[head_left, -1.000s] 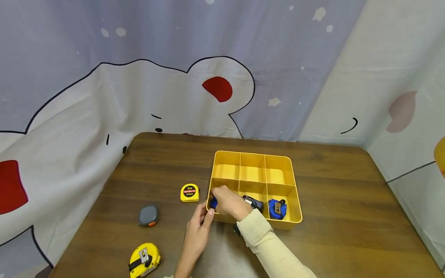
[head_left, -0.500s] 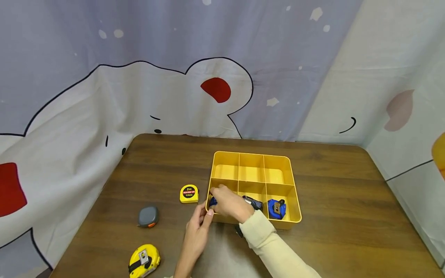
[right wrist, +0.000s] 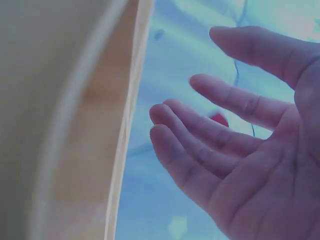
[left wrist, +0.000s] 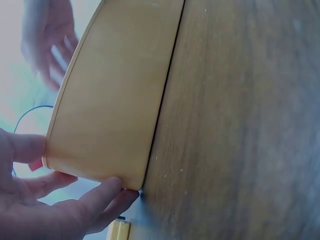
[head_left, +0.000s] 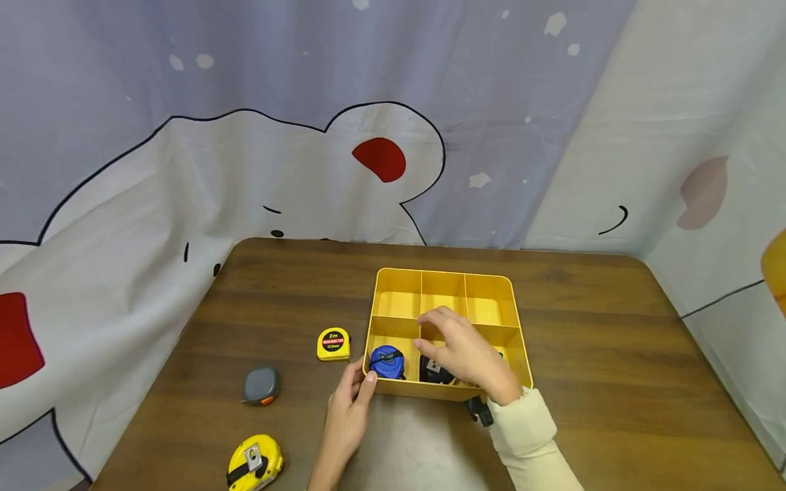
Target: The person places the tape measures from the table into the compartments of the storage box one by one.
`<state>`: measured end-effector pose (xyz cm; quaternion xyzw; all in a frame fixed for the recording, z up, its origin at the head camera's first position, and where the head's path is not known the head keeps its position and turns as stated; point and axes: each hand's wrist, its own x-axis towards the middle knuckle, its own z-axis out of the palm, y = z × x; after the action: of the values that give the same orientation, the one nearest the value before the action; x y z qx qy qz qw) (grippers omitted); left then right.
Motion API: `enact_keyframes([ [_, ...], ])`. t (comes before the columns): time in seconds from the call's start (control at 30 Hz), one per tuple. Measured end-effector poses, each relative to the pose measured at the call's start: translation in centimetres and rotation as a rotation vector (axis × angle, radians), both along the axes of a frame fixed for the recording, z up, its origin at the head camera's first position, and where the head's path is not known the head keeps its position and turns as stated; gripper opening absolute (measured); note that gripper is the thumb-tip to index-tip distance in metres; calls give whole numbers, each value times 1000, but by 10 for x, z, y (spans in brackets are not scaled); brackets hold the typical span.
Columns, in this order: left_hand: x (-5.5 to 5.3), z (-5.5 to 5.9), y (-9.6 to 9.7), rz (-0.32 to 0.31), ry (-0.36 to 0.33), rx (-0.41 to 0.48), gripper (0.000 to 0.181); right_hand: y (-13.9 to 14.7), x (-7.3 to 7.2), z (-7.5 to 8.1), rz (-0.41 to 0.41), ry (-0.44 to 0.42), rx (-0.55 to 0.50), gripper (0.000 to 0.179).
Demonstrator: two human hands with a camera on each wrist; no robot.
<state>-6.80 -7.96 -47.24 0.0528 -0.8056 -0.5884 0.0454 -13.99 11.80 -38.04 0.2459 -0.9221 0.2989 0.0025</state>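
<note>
A yellow box with six-like rows of compartments is better told as a yellow divided box (head_left: 405,389), standing on the table. My left hand (head_left: 347,412) grips its near left corner, the thumb at the front rim and fingers against the side wall (left wrist: 107,100). A blue tape measure (head_left: 387,362) lies in the near left compartment. In the near middle one sits a black tape measure (head_left: 432,372), partly covered by my right hand (head_left: 469,351). That hand hovers over the box, fingers spread and holding nothing, as the right wrist view also shows. It hides most of the near right compartment.
Left of the box lie a small yellow tape measure (head_left: 333,344), a grey tape measure (head_left: 260,385) and a larger yellow tape measure (head_left: 255,462). A patterned curtain (head_left: 307,170) hangs behind the wooden table (head_left: 614,341).
My right hand has let go of the blue tape measure in the near left compartment, lifted and moved right. My left hand stays at the box corner.
</note>
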Motion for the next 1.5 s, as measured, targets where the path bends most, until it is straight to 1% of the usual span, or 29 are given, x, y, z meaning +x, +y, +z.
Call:
enact_keyframes([
  [0.1, 0, 0, 0, 3, -6, 0, 41, 27, 1, 2, -57, 20, -31, 36],
  [0.23, 0, 0, 0, 5, -5, -7, 42, 62, 2, 2, -156, -31, -101, 42],
  [0.3, 1, 0, -1, 9, 0, -14, 41, 78, 1, -1, -207, -53, -134, 44],
  [0.4, 2, 0, -2, 11, -5, -17, 39, 97, -1, -8, -260, -67, -181, 47],
  [0.5, 0, 1, -1, 8, -18, -4, 40, 111, -5, -14, -308, -78, -235, 49],
  [0.57, 0, 1, 0, 4, -16, 0, 41, 119, -8, -19, -339, -102, -271, 52],
  [0.67, 0, 1, 1, 5, -8, -2, 41, 127, -13, -28, -371, -158, -316, 56],
  [0.77, 1, 1, 1, 8, -10, -6, 41, 131, -19, -37, -396, -236, -344, 59],
  [0.87, 2, 2, 1, 7, -21, -3, 41, 134, -23, -45, -392, -291, -362, 62],
  [0.93, 2, 3, 1, 5, -22, -1, 40, 136, -25, -49, -365, -331, -385, 65],
  [1.03, 1, 3, 1, 1, -13, -3, 41, 141, -27, -55, -291, -381, -434, 68],
  [1.1, 1, 2, 1, -3, -2, -7, 42, 144, -28, -59, -234, -421, -491, 68],
  [1.2, 1, 1, 2, -10, 4, -8, 45, 152, -28, -64, -174, -483, -567, 69],
  [1.3, 2, 2, 2, -23, 7, -15, 45, 157, -28, -67, -164, -536, -615, 71],
  [1.4, 5, 5, -2, -44, 6, -51, 44, 158, -26, -69, -161, -552, -632, 72],
  [1.5, 12, 12, -11, -46, -29, -106, 39, 157, -25, -70, -157, -557, -647, 72],
])
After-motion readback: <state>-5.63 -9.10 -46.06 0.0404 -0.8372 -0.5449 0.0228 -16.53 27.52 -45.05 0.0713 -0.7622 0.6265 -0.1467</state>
